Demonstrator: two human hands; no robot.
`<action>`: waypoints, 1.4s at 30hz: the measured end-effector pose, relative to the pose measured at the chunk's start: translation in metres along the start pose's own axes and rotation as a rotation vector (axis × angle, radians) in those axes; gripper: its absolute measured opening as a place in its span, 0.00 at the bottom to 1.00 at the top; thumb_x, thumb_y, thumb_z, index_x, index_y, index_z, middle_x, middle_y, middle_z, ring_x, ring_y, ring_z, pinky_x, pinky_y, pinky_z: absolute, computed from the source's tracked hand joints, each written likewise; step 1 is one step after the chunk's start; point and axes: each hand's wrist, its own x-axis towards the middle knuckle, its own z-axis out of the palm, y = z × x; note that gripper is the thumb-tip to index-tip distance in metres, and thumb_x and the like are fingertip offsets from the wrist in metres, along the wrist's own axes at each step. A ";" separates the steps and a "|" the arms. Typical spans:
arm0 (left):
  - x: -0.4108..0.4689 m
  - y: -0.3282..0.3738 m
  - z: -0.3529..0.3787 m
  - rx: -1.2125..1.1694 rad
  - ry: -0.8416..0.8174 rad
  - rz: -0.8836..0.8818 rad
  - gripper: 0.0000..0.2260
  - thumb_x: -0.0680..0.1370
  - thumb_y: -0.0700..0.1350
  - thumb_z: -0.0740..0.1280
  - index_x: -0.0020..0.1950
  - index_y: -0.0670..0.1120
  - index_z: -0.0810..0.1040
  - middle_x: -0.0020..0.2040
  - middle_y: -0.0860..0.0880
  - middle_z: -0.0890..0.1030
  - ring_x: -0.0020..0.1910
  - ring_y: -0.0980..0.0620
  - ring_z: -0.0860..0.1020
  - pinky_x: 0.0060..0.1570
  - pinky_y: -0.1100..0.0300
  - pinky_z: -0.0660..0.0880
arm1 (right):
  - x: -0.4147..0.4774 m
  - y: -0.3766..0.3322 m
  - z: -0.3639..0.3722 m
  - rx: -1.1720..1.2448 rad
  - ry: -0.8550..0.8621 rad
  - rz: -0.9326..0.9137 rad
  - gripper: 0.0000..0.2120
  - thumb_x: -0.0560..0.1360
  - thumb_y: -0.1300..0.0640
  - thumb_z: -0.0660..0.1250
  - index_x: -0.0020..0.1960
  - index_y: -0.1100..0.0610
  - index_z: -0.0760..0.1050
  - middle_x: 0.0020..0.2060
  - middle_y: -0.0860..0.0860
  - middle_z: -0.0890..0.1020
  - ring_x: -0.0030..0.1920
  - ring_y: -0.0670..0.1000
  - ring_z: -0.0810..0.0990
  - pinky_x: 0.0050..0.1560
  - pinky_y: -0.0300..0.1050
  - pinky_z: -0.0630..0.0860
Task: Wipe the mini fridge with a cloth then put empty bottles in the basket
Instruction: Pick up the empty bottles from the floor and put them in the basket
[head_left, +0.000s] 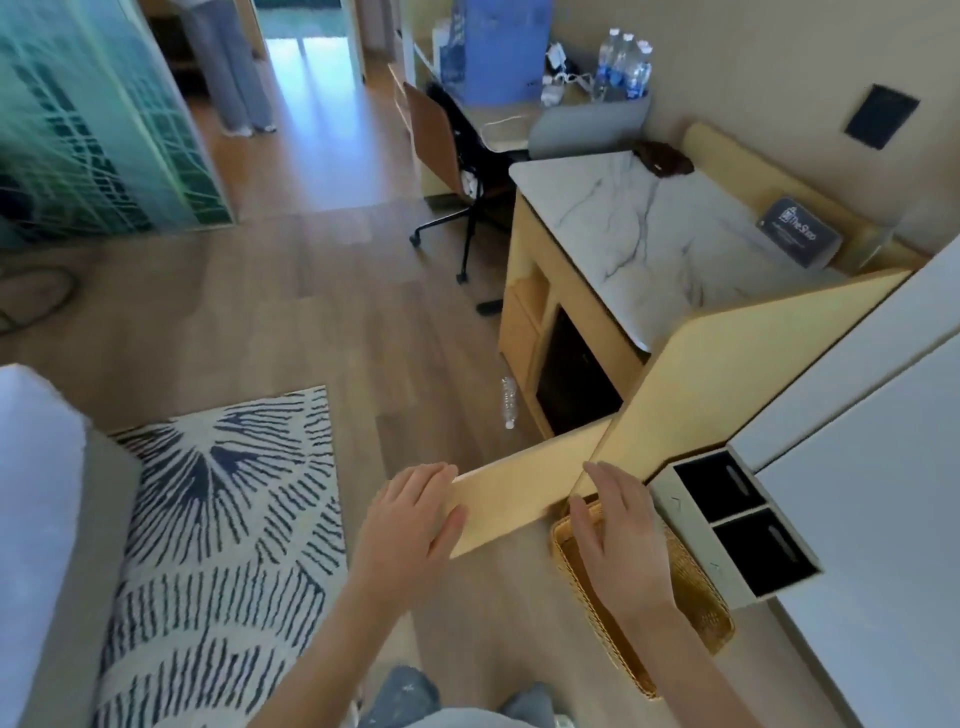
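Note:
The black mini fridge (571, 379) sits in an open compartment of the wooden cabinet (524, 332). The cabinet's wooden door (519, 493) stands swung out toward me. My left hand (410, 519) rests on the door's free end with straight fingers. My right hand (618, 540) hovers open near the door, above a woven wicker basket (696, 597) on the floor. An empty clear plastic bottle (509, 400) lies on the wood floor beside the cabinet. A dark brown cloth (667, 158) lies at the far corner of the marble top (649, 223).
A patterned rug (223, 519) covers the floor to my left, beside a bed edge (36, 493). A rolling chair (447, 156) stands at a desk with several full water bottles (623, 65). A person's legs (234, 78) show in the far hallway. White drawers (743, 525) stand at right.

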 end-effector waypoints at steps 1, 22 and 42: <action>-0.007 -0.018 -0.009 0.008 0.001 -0.018 0.20 0.82 0.55 0.57 0.67 0.46 0.76 0.63 0.51 0.79 0.63 0.51 0.76 0.62 0.52 0.75 | 0.001 -0.015 0.013 0.002 -0.010 -0.006 0.21 0.82 0.46 0.57 0.70 0.54 0.72 0.67 0.52 0.75 0.68 0.53 0.71 0.67 0.51 0.71; 0.053 -0.284 -0.129 0.034 -0.046 0.125 0.18 0.82 0.51 0.58 0.61 0.41 0.78 0.58 0.47 0.81 0.57 0.47 0.77 0.57 0.56 0.73 | 0.063 -0.225 0.158 -0.013 0.041 0.218 0.26 0.79 0.42 0.52 0.68 0.56 0.73 0.64 0.52 0.77 0.65 0.53 0.73 0.61 0.47 0.72; 0.443 -0.299 -0.070 0.025 -0.292 0.476 0.20 0.82 0.54 0.56 0.66 0.43 0.77 0.62 0.50 0.79 0.63 0.50 0.75 0.60 0.54 0.73 | 0.338 -0.165 0.178 -0.006 0.376 0.505 0.18 0.81 0.52 0.61 0.67 0.58 0.74 0.62 0.54 0.78 0.65 0.54 0.73 0.63 0.48 0.71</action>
